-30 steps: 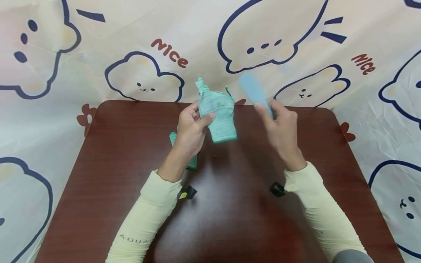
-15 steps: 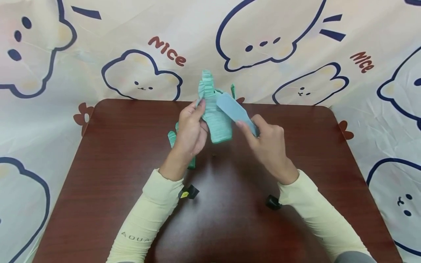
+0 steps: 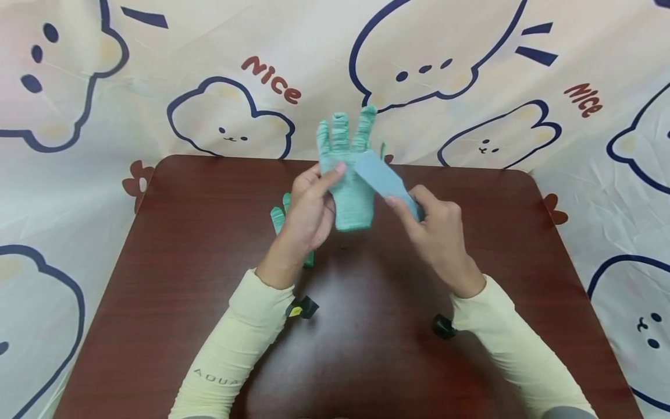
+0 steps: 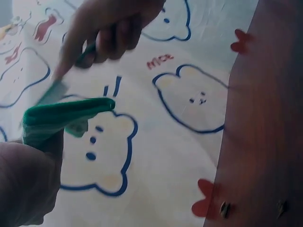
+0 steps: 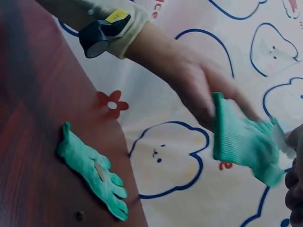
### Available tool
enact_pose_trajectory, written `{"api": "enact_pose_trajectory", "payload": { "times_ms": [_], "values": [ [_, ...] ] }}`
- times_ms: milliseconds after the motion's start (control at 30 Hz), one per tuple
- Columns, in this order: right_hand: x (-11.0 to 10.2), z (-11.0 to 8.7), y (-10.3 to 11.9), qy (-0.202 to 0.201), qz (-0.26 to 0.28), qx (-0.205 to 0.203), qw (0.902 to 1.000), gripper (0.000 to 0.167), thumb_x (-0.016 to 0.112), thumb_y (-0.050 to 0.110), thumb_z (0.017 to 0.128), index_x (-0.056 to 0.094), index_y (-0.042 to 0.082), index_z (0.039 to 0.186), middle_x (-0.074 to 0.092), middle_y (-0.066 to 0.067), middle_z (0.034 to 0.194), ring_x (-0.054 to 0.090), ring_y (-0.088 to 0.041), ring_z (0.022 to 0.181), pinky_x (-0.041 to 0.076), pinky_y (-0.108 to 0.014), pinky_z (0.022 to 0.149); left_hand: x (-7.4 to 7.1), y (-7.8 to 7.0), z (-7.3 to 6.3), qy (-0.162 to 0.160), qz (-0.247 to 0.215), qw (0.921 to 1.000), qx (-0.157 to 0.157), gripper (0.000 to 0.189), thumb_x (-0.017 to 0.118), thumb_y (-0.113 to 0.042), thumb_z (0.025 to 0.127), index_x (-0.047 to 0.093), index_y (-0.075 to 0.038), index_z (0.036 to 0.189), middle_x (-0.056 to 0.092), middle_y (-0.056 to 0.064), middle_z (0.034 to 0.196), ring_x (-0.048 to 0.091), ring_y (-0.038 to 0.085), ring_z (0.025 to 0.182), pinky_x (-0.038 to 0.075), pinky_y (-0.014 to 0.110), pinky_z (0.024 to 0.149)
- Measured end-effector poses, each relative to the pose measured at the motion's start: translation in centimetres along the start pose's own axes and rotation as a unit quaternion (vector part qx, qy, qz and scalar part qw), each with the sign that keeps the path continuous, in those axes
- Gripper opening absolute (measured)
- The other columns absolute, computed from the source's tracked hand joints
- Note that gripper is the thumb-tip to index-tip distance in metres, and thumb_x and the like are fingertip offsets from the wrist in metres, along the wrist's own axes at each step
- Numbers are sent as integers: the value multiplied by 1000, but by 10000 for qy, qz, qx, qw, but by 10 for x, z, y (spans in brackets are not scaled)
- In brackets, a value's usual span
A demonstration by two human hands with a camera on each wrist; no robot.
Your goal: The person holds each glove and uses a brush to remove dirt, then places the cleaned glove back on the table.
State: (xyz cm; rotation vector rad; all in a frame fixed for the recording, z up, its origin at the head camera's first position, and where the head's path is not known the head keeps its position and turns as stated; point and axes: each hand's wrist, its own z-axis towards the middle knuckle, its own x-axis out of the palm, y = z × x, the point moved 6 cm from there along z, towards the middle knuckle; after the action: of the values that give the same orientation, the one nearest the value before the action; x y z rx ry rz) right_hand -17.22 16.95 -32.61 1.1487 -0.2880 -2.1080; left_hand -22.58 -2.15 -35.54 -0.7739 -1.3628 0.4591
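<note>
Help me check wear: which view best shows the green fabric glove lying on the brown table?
Right wrist: the green fabric glove lies unobstructed. Head shows only parts around the left hand; left wrist shows none.

"What fills the top of the head view?"
"A pale, creased backdrop (image 3: 209, 35) with navy-outlined cartoon shapes (image 3: 230, 119); red "Nice" lettering (image 3: 271, 80) stands left of upper centre and again at upper right."
"And below?"
"A reddish-brown table (image 3: 377, 355), a red flower (image 3: 137, 178) beside its upper-left corner; in the right wrist view, a small dark bit (image 5: 81, 216) lies on it, lower left."
</note>
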Motion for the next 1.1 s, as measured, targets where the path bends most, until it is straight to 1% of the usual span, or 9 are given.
{"api": "enact_pose_trajectory", "payload": {
  "times_ms": [100,200,467,600,667,733,833,900,1100],
  "values": [
    [6,2,3,106,-147,-86,9998,27,76,22,94,60,2,88,42,-3,54,36,-12,45,27,-20,44,7,7,-3,269,396,9988,-118,50,55,7,100,42,6,148,56,16,146,58,25,133,52,37,109],
    [5,5,0,37,-349,-3,9994,30,76,24,94,60,1,88,42,-5,53,35,-12,44,26,-22,43,6,10,-3,303,683,9971,-157,55,56,11,98,40,6,151,53,18,150,54,28,139,52,38,107],
    [-7,15,-9,-351,-430,389,9977,31,76,28,95,64,0,88,44,-7,53,34,-14,46,24,-23,45,6,11,-1,434,594,9973,-75,56,51,12,100,35,7,153,49,19,154,51,29,142,53,38,105],
    [-18,19,-14,-861,-217,647,9939,29,72,26,98,67,-1,89,51,-10,58,36,-11,48,26,-17,48,2,11,-1,287,668,9973,-60,55,52,13,99,37,7,152,52,20,151,54,29,138,53,38,105],
    [-21,19,-13,-936,-172,625,9935,28,71,25,98,66,-1,89,51,-11,59,37,-11,49,26,-16,49,0,11,-1,182,663,9976,-67,56,53,14,97,38,6,151,53,20,150,55,28,137,54,36,105],
    [-17,17,-8,-722,-114,458,9963,27,73,24,97,66,-1,89,51,-10,59,37,-11,49,26,-17,48,-2,11,-2,112,634,9979,-73,56,55,14,97,41,5,150,54,19,149,56,28,136,54,36,105],
    [-5,11,1,-200,-143,195,9995,27,75,24,96,64,1,89,50,-8,56,38,-13,48,27,-18,46,1,12,-2,198,676,9975,-83,55,59,11,97,43,4,149,55,17,148,57,28,135,54,37,106],
    [2,6,6,-21,-178,68,9998,27,76,24,95,63,0,89,51,-7,56,39,-13,46,28,-20,44,4,12,-2,270,808,9963,-54,53,61,9,97,45,4,147,57,18,146,59,29,133,54,39,106],
    [1,5,8,-153,-468,-72,9988,30,79,23,92,61,-2,89,52,-9,54,37,-12,43,29,-21,43,5,10,-4,211,1117,9935,36,52,63,7,97,46,5,146,59,18,144,61,30,131,55,39,104]
  ]
}}
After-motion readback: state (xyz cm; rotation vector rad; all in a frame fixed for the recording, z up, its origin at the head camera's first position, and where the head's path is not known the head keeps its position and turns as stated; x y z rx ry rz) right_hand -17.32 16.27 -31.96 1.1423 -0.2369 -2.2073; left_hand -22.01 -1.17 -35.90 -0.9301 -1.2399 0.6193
